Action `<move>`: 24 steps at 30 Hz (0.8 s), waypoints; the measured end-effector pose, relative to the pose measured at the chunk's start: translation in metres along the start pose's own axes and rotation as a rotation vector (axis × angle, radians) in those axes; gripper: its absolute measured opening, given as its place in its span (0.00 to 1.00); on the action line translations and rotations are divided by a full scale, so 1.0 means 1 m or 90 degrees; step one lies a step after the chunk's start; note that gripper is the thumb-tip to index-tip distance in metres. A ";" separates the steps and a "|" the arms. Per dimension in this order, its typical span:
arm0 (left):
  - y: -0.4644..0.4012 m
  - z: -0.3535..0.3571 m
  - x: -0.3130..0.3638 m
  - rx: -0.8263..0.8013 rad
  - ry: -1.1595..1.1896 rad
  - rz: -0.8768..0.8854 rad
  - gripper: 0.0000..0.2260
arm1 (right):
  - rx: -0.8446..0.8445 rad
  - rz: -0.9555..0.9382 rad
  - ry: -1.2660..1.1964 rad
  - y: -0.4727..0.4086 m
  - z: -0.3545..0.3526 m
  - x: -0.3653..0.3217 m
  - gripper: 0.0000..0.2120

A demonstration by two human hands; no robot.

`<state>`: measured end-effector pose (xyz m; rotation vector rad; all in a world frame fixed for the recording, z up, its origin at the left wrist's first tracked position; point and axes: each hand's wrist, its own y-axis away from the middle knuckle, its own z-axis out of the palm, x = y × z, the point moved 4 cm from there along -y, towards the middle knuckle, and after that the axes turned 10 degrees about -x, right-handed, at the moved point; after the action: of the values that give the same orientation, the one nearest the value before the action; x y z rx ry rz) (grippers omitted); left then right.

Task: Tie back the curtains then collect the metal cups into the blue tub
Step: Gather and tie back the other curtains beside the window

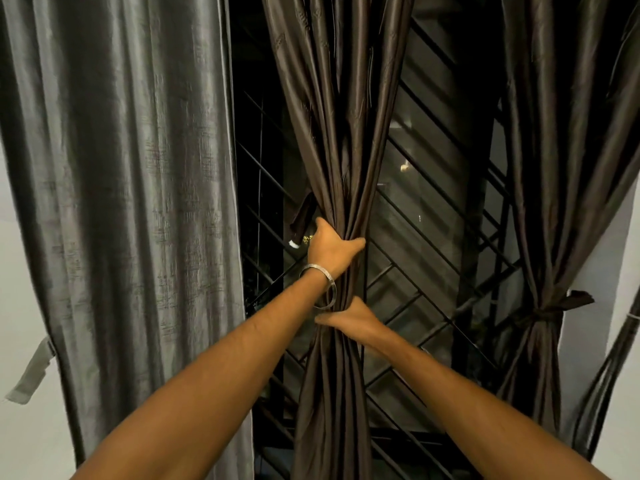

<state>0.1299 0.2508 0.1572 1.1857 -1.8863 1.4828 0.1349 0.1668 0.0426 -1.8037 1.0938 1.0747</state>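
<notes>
We bunch the brown middle curtain, left hand and right hand both gripping, ready for tying.

The fingers of the left hand and of the right hand wrap behind the gathered brown curtain and are hidden; only the thumbs and backs of the hands show. The curtain's top and hem are cut off by the frame edges. The scene beyond the window grille is too dark to identify.
</notes>
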 end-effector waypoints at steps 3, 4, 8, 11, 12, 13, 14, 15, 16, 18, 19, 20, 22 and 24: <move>-0.003 -0.005 -0.008 0.010 0.007 -0.010 0.25 | -0.109 -0.018 -0.001 0.008 -0.011 -0.015 0.36; -0.003 -0.006 -0.011 0.015 0.011 -0.017 0.26 | -0.091 -0.013 -0.041 0.010 -0.021 -0.022 0.33; -0.005 -0.004 -0.014 0.019 0.021 -0.004 0.28 | 0.029 -0.053 -0.118 -0.004 -0.063 -0.064 0.40; -0.008 -0.001 -0.015 0.001 0.026 -0.009 0.27 | 0.075 -0.093 -0.095 -0.011 -0.074 -0.102 0.42; -0.007 0.000 -0.013 -0.006 0.029 -0.009 0.27 | 0.085 -0.103 -0.087 -0.014 -0.074 -0.112 0.36; -0.007 0.003 -0.010 -0.009 0.030 -0.002 0.27 | 0.086 -0.127 -0.080 -0.016 -0.072 -0.123 0.34; -0.006 0.005 -0.007 -0.011 0.015 0.005 0.27 | 0.096 -0.139 -0.059 -0.019 -0.069 -0.131 0.35; -0.006 0.008 -0.004 -0.010 -0.014 0.019 0.25 | 0.121 -0.137 -0.043 -0.022 -0.063 -0.135 0.36; -0.005 0.009 0.001 -0.009 -0.064 0.030 0.21 | 0.161 -0.129 -0.028 -0.026 -0.060 -0.135 0.36; -0.005 0.008 0.006 -0.019 -0.157 0.060 0.15 | 0.251 -0.110 0.005 -0.032 -0.058 -0.134 0.31; -0.006 0.005 0.006 -0.036 -0.179 0.080 0.16 | 0.273 -0.097 0.013 -0.033 -0.058 -0.133 0.29; -0.005 0.002 0.006 -0.058 -0.196 0.093 0.18 | 0.277 -0.088 0.010 -0.037 -0.060 -0.132 0.27; -0.008 -0.010 0.001 -0.069 -0.272 0.088 0.26 | 0.268 -0.080 0.008 -0.038 -0.062 -0.134 0.24; -0.012 -0.023 -0.004 -0.077 -0.311 0.067 0.30 | 0.272 -0.086 0.003 -0.037 -0.064 -0.136 0.26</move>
<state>0.1384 0.2731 0.1674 1.5105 -2.3483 1.1785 0.1484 0.1618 0.1966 -1.5123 1.0912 0.6942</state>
